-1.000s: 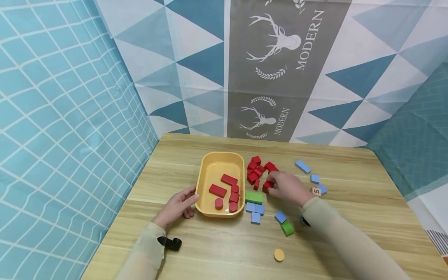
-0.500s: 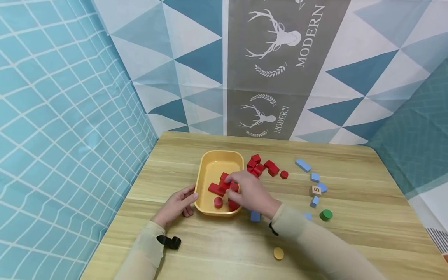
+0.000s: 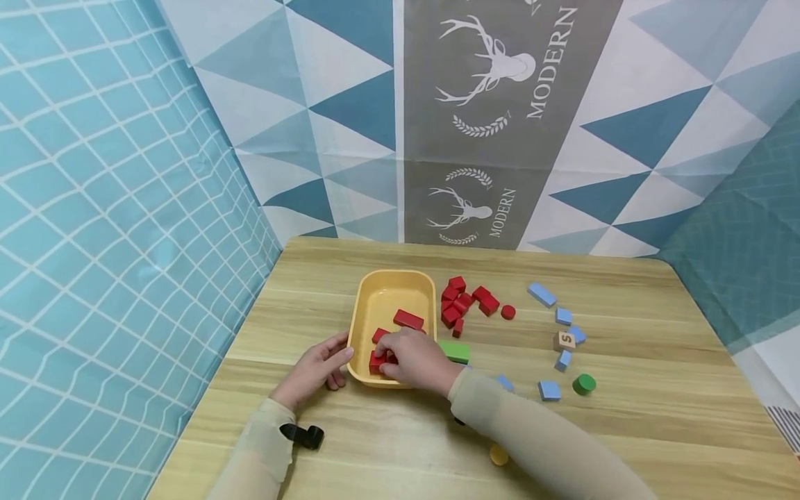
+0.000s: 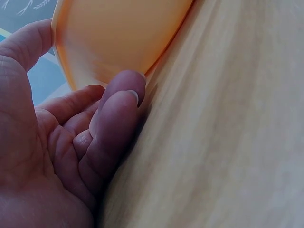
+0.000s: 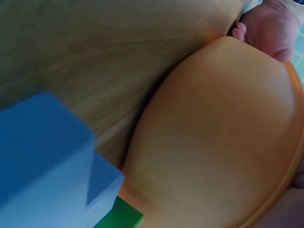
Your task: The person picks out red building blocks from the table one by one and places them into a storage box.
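A yellow tray (image 3: pixel 382 295) stands on the wooden table with red blocks inside. My left hand (image 3: pixel 315 368) holds its left side: in the left wrist view the thumb lies on the rim and the curled fingers touch the outer wall below. My right hand (image 3: pixel 419 357) reaches into the near part of the tray and pinches a red block (image 3: pixel 376 362) low over the tray's floor. A longer red block (image 3: pixel 409 319) lies beyond the hand, which hides most of the other red pieces. In the right wrist view the tray's wall (image 5: pixel 213 128) covers the right fingertips.
A cluster of red blocks (image 3: pixel 461 302) lies right of the tray, with a red disc (image 3: pixel 508 312) beyond. A green block (image 3: pixel 454 351) sits beside the tray. Further right are several blue blocks (image 3: pixel 541 294), a lettered wooden cube (image 3: pixel 564 341) and a green cylinder (image 3: pixel 584 384).
My right hand has carried a red block from the table on the right into the tray, then shifted left and nearer to me inside it. The left hand has stayed at the tray.
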Motion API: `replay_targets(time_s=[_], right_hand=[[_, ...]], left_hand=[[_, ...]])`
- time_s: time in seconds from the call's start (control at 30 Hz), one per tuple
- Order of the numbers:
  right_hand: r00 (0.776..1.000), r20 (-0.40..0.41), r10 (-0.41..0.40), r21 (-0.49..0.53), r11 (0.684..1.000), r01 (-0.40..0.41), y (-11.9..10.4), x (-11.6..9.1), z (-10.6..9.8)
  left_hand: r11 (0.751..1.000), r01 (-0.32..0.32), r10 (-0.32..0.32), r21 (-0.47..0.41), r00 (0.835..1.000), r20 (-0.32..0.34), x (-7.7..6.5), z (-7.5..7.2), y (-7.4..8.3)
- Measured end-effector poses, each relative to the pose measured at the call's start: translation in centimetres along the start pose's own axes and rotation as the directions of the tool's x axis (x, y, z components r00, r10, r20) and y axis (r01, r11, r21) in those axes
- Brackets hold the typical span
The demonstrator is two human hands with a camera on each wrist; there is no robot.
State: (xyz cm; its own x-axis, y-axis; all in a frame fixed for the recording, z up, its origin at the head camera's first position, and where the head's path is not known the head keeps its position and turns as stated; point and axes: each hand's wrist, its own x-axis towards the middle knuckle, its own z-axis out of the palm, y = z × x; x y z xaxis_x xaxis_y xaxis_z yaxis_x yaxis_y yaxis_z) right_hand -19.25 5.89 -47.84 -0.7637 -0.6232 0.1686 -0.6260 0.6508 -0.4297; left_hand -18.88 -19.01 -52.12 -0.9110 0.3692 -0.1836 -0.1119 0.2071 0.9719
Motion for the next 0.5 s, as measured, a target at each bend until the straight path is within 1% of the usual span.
replay_targets(time_s=[0.13, 0.37, 0.5], right_hand=[[1.0, 0.009, 0.013, 0.0, 1.0, -0.013, 0.0, 0.1, 0.0], [1.0, 0.007, 0.029, -0.003, 1.0, -0.029, 0.2, 0.3, 0.3], [0.999, 0.006, 0.046, -0.012, 0.999, -0.045, 0.2, 0.3, 0.5]], left_hand=[[1.0, 0.003, -0.003, 0.0, 1.0, 0.01, 0.0, 0.0, 0.4], [1.0, -0.014, 0.014, 0.009, 1.0, 0.028, -1.2, 0.6, 2.8], [1.0, -0.009, 0.008, 0.009, 1.0, 0.018, -1.3, 0.7, 3.0]])
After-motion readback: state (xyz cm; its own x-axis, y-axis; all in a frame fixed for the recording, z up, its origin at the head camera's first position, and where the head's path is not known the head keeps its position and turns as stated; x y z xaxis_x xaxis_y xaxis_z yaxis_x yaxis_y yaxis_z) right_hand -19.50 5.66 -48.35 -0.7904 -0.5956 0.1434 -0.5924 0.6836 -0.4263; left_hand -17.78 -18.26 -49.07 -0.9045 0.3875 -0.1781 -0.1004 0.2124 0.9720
